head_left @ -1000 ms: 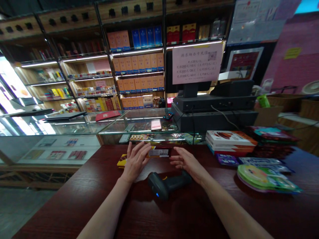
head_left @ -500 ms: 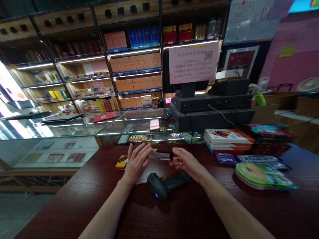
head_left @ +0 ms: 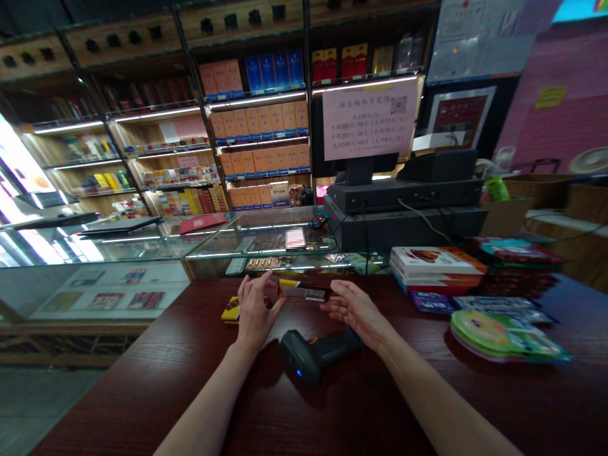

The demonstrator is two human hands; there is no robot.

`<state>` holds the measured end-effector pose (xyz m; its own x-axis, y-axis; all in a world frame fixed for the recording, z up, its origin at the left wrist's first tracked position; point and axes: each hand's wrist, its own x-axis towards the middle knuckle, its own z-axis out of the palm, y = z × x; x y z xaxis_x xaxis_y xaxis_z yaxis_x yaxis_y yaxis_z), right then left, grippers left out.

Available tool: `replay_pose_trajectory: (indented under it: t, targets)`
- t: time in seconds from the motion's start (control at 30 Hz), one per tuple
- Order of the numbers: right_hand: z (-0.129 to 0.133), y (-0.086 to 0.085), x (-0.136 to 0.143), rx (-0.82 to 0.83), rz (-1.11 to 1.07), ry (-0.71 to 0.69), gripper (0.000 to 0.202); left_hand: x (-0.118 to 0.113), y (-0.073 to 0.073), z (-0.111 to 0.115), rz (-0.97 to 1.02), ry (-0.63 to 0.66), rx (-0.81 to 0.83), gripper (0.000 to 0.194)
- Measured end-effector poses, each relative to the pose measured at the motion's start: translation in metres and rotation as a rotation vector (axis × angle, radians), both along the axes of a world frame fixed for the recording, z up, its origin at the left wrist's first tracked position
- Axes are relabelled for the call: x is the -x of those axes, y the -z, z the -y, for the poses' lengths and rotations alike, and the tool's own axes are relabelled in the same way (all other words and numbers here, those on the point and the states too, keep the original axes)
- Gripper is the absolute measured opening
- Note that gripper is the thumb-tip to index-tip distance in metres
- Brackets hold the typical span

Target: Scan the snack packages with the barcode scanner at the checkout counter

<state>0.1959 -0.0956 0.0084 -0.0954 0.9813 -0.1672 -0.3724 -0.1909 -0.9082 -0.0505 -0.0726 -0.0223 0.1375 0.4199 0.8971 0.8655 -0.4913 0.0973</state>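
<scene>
A small dark red and yellow box (head_left: 304, 291) with a pale label is held between my two hands above the brown counter. My left hand (head_left: 255, 310) has its thumb and fingers closed at the box's yellow left end. At the right end, my right hand (head_left: 354, 310) grips it between thumb and fingers. Just below lies a black barcode scanner (head_left: 318, 354) with a blue light, its handle partly behind my right hand. A yellow and brown packet (head_left: 231, 310) lies left of my left hand, partly covered by it.
To the right stand white and orange boxes (head_left: 434, 266), purple packets (head_left: 431, 302), a green package (head_left: 506, 334) and dark red packs (head_left: 517, 272). Beyond the counter are a glass display case (head_left: 251, 221) and a black register (head_left: 403, 218) with a paper sign (head_left: 368, 120).
My left hand's fingers have bent and drawn back slightly to the left, showing more of the box's yellow end. The box has tilted a little, and its label looks narrower.
</scene>
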Motion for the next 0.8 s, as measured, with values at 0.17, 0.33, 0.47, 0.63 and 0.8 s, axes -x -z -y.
replay_pose_trajectory:
  t: [0.17, 0.33, 0.47, 0.63, 0.8]
  targets:
    - [0.0, 0.001, 0.002, -0.011, -0.002, 0.015, 0.04, -0.004, -0.001, 0.002, 0.048, -0.001, 0.049, 0.06]
    - [0.0, 0.0, 0.002, 0.0, -0.008, 0.072, 0.038, -0.006, -0.002, 0.003, 0.147, 0.063, 0.151, 0.052]
    - [-0.002, 0.001, 0.004, -0.021, -0.02, 0.108, 0.039, -0.009, -0.004, 0.002, 0.381, 0.166, 0.341, 0.044]
    - [-0.008, 0.005, 0.006, -0.128, 0.056, 0.159, 0.049, -0.011, -0.014, 0.001, 0.747, 0.367, 0.624, 0.051]
    - [-0.01, 0.003, 0.008, -0.308, 0.197, 0.139, 0.06, 0.004, -0.029, 0.003, 0.892, 0.468, 0.823, 0.059]
